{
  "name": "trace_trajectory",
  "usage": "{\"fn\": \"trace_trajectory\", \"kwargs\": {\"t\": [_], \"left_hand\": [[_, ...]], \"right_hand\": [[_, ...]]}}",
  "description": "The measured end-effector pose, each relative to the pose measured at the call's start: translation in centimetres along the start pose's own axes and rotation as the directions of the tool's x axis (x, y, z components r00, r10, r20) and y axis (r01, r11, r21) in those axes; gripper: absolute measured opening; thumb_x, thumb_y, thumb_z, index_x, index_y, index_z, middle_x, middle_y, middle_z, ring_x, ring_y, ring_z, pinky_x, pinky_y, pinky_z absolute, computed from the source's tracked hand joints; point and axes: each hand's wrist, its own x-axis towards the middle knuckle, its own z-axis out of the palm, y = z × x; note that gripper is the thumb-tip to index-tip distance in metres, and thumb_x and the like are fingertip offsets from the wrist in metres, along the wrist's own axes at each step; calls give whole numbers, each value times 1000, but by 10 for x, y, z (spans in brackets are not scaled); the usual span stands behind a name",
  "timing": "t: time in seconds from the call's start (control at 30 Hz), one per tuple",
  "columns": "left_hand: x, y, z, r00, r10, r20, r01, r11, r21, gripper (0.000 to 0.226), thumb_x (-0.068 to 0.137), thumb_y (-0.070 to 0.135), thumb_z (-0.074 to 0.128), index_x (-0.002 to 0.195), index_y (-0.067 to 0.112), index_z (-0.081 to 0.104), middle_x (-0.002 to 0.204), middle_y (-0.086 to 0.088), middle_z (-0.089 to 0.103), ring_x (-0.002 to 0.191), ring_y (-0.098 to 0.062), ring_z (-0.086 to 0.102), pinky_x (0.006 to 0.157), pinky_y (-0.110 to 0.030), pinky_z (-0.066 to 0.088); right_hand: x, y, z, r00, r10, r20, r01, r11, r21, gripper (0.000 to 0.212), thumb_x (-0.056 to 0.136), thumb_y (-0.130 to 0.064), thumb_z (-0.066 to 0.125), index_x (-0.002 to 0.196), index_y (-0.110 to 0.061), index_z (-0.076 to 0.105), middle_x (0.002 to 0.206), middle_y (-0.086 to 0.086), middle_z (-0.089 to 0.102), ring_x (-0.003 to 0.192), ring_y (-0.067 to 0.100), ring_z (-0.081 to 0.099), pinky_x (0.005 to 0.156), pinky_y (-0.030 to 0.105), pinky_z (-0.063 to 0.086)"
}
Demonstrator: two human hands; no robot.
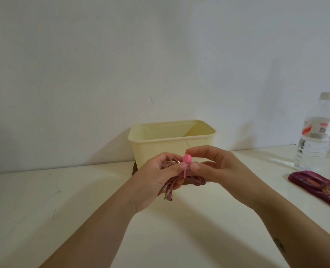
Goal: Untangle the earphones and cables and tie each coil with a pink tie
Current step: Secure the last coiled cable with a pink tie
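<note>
Head view: before the cream plastic tub (160, 147), your left hand (156, 176) grips the braided pinkish coil (195, 179); your right hand (218, 167) pinches the ball-headed pink tie (186, 158) around it.

- A single view, from a wide-angle camera worn on the person's head.
- It faces forward and slightly down at the cream tub (160, 149), which stands just right of mid-frame; the wall (102, 64) above the tub fills the upper half.
- It sits close: both forearms enter from the bottom edge, and the left hand (156, 176) and right hand (220, 167) meet just before the tub.
- The table (73, 209) edge runs higher right of the tub than left of it.
- Right of the tub, the frame edge cuts a water bottle (319, 132).
</note>
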Motion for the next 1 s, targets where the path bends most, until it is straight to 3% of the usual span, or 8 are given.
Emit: {"fn": "trace_trajectory", "kwargs": {"t": [0.17, 0.33, 0.43, 0.5, 0.57, 0.63, 0.77, 1.0], "left_hand": [[-3, 6, 1, 999, 26, -32, -27, 999, -27, 31, 73, 30, 66, 94, 10, 54, 62, -4, 57, 55, -16, 53, 42, -27, 40], [-3, 21, -2, 989, 75, -129, -92, 987, -135, 27, 71, 33, 66, 86, 14, 53, 60, -4, 57, 56, -18, 56, 41, -26, 40], [-2, 30, -4, 986, 92, -142, -116, 979, -169, 29, 72, 36, 63, 89, 14, 53, 64, -6, 60, 59, -21, 56, 44, -26, 43], [-1, 39, -7, 979, 139, -150, -154, 984, -92, 36, 74, 43, 65, 95, 15, 56, 78, -5, 65, 68, -23, 57, 58, -30, 49], [3, 55, -13, 959, 250, -137, -225, 959, 171, 41, 77, 50, 65, 108, 25, 57, 102, 4, 65, 84, -16, 64, 74, -26, 52], [8, 74, -16, 945, 314, -93, -272, 911, 308, 34, 81, 41, 62, 114, 34, 58, 112, 13, 64, 94, -3, 65, 78, -16, 51], [19, 98, -18, 933, 343, -110, -287, 893, 346, 11, 88, 17, 62, 96, 22, 65, 83, 10, 70, 72, -9, 66, 66, -21, 49], [44, 117, -18, 919, 282, -275, -230, 950, 210, 7, 91, 20, 59, 96, 17, 64, 87, -2, 70, 76, -15, 65, 82, -35, 52]], "right_hand": [[2, -9, 2, 999, -32, -34, 31, 999, -22, 33, 79, -3, 72, 107, -15, 59, 98, 5, 72, 81, 22, 70, 66, 24, 53], [6, -35, -2, 995, -94, 28, 98, 966, -240, 23, 75, -7, 77, 92, -10, 62, 81, -1, 72, 74, 14, 66, 67, 26, 55], [14, -54, -6, 986, -165, 5, 155, 916, -371, 10, 78, -7, 74, 84, -9, 66, 77, 2, 74, 74, 19, 69, 72, 29, 56], [21, -67, -9, 979, -204, 14, 191, 884, -426, 6, 79, -7, 72, 82, -10, 68, 78, 3, 74, 76, 20, 70, 75, 31, 57], [27, -81, -13, 975, -217, 44, 213, 863, -458, 5, 80, -8, 73, 83, -11, 69, 79, 1, 75, 77, 16, 71, 78, 29, 57], [33, -93, -15, 968, -237, 78, 245, 845, -475, 5, 80, -9, 73, 84, -11, 70, 80, 0, 75, 77, 13, 72, 79, 28, 57], [43, -107, -17, 945, -325, 46, 304, 815, -494, 7, 78, -8, 74, 83, -12, 71, 79, -1, 75, 76, 10, 71, 80, 28, 56], [68, -109, -27, 940, -334, -74, 293, 898, -327, 4, 80, -1, 71, 83, -2, 68, 80, 8, 75, 76, 22, 73, 77, 32, 58]]}}
